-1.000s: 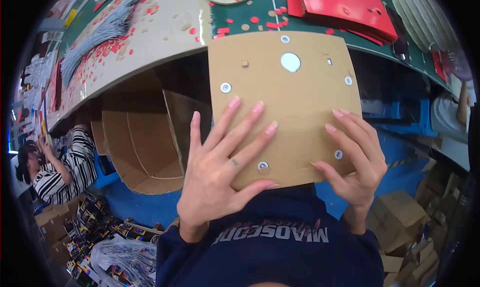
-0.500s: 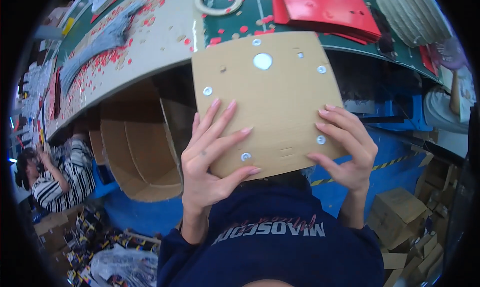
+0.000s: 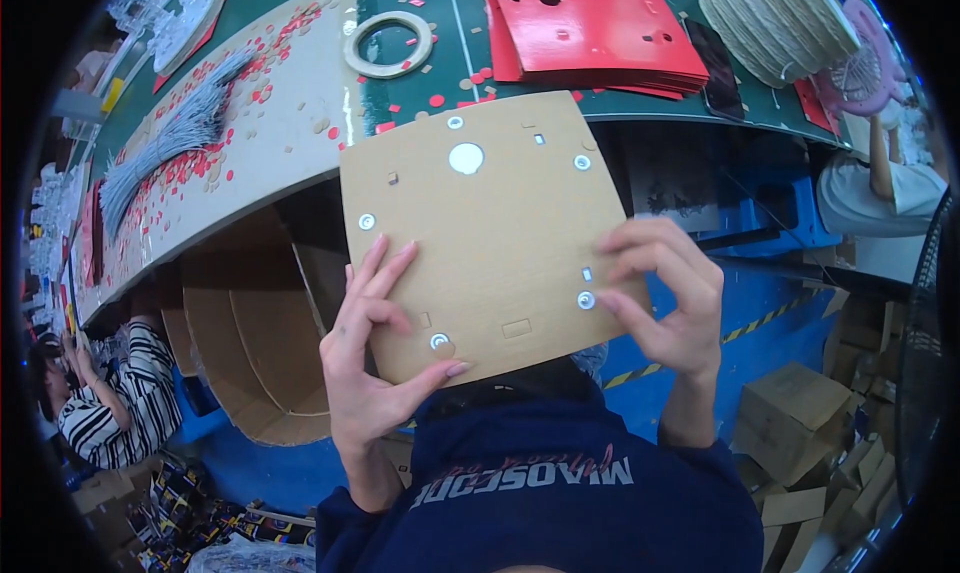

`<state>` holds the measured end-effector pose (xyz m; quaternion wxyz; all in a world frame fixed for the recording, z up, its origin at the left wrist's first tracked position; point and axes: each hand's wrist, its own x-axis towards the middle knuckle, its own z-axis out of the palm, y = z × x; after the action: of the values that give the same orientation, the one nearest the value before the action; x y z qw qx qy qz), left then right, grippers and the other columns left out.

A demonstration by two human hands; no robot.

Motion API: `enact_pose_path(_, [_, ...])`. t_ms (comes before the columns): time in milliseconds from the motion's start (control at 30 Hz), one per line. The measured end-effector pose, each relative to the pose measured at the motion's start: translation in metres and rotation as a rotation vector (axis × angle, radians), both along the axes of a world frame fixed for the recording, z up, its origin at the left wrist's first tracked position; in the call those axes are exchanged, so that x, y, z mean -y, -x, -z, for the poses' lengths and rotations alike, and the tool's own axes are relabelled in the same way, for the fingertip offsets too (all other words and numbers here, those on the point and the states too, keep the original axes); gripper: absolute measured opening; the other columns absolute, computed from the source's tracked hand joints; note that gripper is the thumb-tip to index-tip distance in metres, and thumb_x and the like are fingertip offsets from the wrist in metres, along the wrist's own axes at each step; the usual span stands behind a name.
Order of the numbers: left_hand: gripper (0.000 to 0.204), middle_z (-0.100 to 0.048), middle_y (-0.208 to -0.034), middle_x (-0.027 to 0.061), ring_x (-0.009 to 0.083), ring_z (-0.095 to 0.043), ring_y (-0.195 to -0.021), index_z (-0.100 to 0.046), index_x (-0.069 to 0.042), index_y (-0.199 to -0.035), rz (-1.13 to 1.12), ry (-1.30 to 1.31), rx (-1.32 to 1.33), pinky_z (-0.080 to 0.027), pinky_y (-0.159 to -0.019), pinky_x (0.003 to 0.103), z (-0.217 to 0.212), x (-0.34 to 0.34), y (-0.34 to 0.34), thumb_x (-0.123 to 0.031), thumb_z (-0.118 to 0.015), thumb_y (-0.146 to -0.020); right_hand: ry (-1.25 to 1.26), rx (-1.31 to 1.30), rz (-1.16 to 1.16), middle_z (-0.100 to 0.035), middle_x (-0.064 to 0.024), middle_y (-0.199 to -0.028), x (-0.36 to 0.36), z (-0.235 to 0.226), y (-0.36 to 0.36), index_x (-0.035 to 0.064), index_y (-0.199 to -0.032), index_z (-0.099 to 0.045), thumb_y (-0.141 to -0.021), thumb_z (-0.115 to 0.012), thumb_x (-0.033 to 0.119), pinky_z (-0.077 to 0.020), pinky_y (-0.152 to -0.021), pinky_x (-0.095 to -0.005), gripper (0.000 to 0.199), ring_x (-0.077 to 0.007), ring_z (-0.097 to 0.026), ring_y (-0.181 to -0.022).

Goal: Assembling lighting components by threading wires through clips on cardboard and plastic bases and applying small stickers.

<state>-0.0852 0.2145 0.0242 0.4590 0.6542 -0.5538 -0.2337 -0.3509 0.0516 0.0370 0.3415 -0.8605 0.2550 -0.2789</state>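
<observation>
A flat tan cardboard sheet (image 3: pixel 490 233) stands tilted in front of me, its far edge by the table's edge. White-metal ring fasteners (image 3: pixel 456 123) dot its border, and a large round hole (image 3: pixel 466 159) lies near the far edge. My left hand (image 3: pixel 365 358) grips the near left corner, thumb along the near edge beside a small loose-looking brown disc (image 3: pixel 443 351). At the right edge, my right hand (image 3: pixel 672 308) has slightly blurred, curled fingers, with thumb and forefinger apart. Its thumb is close to a fastener (image 3: pixel 586 300) and a small rectangular hole (image 3: pixel 587 273).
On the green table (image 3: pixel 440 93) lie a tape roll (image 3: pixel 388 45), stacked red sheets (image 3: pixel 600 33), grey wire ties (image 3: pixel 175 138) and red and tan scraps. A cord spool (image 3: pixel 780 23) and pink fan (image 3: pixel 862 63) stand right. Cartons (image 3: pixel 250 343) sit below; another person (image 3: pixel 120 403) is left.
The cardboard sheet has shifted left and slightly nearer me. My right hand's fingers have lifted from their spread position and curled; my left hand has moved left with the sheet.
</observation>
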Motion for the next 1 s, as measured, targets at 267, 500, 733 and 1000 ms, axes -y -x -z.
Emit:
enact_pose_path(267, [0.052,-0.060,-0.141,0.0292,0.0466,-0.036,-0.149,-0.058,-0.007,-0.093,0.050,0.008,0.026,-0.014,-0.123,0.063,0.004,-0.005,-0.006,-0.026,-0.096,-0.063,0.295,-0.225,-0.017,-0.064,-0.0155,-0.136,0.044,-0.010,-0.056,0.0024,-0.116,-0.070,-0.080,-0.078,0.004,-0.0494,-0.105,-0.0448,0.037,-0.0368,-0.060,-0.126])
enact_pose_path(500, [0.058,-0.060,-0.145,0.0204,0.0435,-0.041,-0.148,-0.065,-0.006,-0.110,0.055,-0.016,0.053,-0.024,-0.120,0.065,-0.004,-0.003,-0.002,-0.023,-0.096,-0.064,0.257,-0.281,-0.120,-0.062,-0.0155,-0.138,0.040,-0.001,-0.069,0.0048,-0.122,-0.069,-0.081,-0.077,0.008,-0.0452,-0.109,-0.0464,0.042,-0.0366,-0.056,-0.130])
enact_pose_path(733, [0.060,-0.061,-0.141,0.0261,0.0457,-0.037,-0.149,-0.063,-0.005,-0.102,0.048,-0.038,-0.042,-0.018,-0.122,0.063,-0.003,-0.009,0.000,-0.026,-0.099,-0.059,0.254,-0.379,-0.125,-0.057,-0.0145,-0.146,0.030,-0.011,-0.068,0.0065,-0.130,-0.065,-0.077,-0.080,0.010,-0.0422,-0.112,-0.0474,0.055,-0.0366,-0.050,-0.136])
enact_pose_path(1000, [0.058,-0.059,-0.143,0.0273,0.0480,-0.037,-0.148,-0.046,-0.010,-0.079,0.072,-0.115,-0.040,-0.021,-0.121,0.063,-0.014,-0.003,0.002,-0.026,-0.099,-0.062,0.185,-0.262,0.020,-0.058,-0.0157,-0.143,0.047,-0.004,-0.071,0.0075,-0.132,-0.065,-0.076,-0.082,0.008,-0.0470,-0.108,-0.0460,0.058,-0.0365,-0.055,-0.131])
